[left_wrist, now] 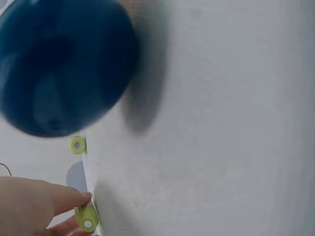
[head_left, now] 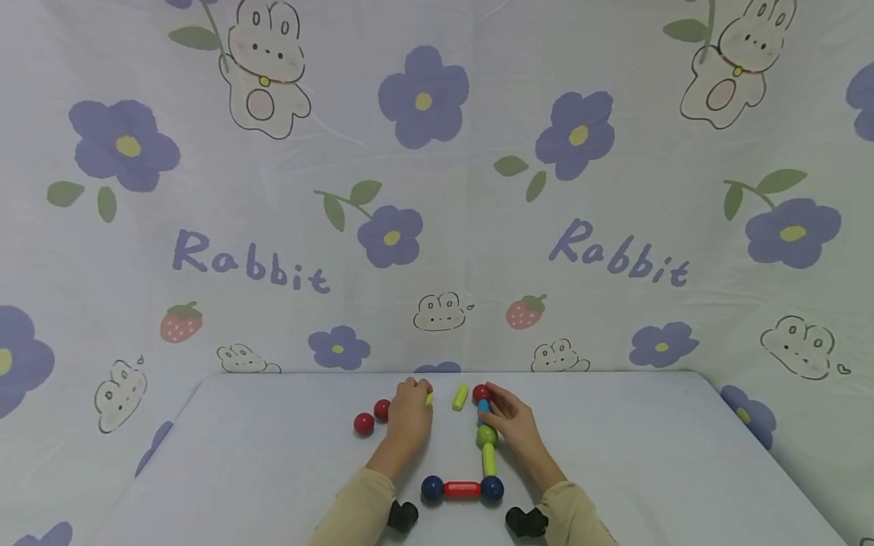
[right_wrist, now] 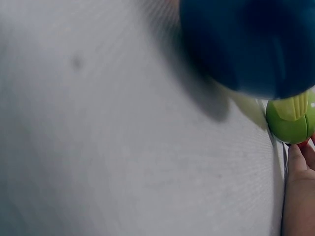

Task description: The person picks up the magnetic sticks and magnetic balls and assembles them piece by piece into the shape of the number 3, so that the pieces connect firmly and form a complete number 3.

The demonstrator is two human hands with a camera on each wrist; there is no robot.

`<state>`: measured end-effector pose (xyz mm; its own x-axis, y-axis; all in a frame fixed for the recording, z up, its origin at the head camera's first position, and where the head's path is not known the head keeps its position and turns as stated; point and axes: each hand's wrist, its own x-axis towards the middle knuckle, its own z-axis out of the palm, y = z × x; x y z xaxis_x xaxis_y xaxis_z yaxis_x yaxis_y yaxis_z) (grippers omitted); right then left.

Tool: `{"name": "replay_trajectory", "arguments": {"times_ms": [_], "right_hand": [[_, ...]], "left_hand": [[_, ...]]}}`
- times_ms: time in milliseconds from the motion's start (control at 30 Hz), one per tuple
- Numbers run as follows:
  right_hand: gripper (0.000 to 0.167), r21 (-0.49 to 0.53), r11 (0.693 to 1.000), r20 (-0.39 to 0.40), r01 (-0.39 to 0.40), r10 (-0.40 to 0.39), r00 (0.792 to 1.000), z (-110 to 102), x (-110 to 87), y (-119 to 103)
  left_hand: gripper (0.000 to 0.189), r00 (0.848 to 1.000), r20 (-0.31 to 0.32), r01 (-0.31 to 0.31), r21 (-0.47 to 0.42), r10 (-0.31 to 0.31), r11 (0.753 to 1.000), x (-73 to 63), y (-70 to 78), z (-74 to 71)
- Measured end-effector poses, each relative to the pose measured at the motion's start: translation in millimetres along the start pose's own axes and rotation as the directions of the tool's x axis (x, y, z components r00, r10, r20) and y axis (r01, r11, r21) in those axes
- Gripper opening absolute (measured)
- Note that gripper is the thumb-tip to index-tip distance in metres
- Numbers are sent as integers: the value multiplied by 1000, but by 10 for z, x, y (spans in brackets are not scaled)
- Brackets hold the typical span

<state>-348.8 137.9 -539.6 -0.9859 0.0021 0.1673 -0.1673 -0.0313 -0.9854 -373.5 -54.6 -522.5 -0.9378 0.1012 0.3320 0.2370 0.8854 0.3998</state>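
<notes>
My left hand (head_left: 411, 413) pinches a yellow-green rod (left_wrist: 87, 219) with a hole in its end, between thumb and fingers. My right hand (head_left: 520, 434) grips the red ball (head_left: 481, 393) at the far end of a chain, the thumb beside the blue rod (head_left: 483, 412). Nearer come a green ball (head_left: 487, 436), a yellow-green rod (head_left: 488, 460) and a dark blue ball (head_left: 492, 489). From there a red rod (head_left: 462, 490) runs left to another dark blue ball (head_left: 433, 490). Blue balls loom large in both wrist views, and the right wrist view partly hides the fingers.
A loose yellow-green rod (head_left: 460, 397) lies between the hands near the back. Two red balls, one at the left (head_left: 364, 424) and one by the left hand (head_left: 382, 410), sit on the white table (head_left: 246, 470). A patterned cloth (head_left: 471, 189) hangs behind.
</notes>
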Motion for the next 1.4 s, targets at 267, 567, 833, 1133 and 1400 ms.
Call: {"name": "replay_trajectory", "arguments": {"times_ms": [267,567,833,1133,1400], "right_hand": [[58,-10,1000,-8,-17,17,1000,-5,4,5],[57,2,1000,-16,-16,16,1000,-10,15,21],[57,-11,1000,-15,-9,9,1000,-18,21,39],[57,22,1000,-21,-10,10,1000,-16,33,56],[58,1,1000,-14,0,0,1000,-24,32,64]], "left_hand": [[29,996,-91,-19,-12,18,1000,34,42,30],[34,997,-73,-53,-293,33,955,47,163,100],[37,997,-75,-29,-541,-14,841,56,237,148],[49,994,99,78,-438,-38,895,77,280,220],[30,995,92,67,-339,-38,938,105,274,289]]}}
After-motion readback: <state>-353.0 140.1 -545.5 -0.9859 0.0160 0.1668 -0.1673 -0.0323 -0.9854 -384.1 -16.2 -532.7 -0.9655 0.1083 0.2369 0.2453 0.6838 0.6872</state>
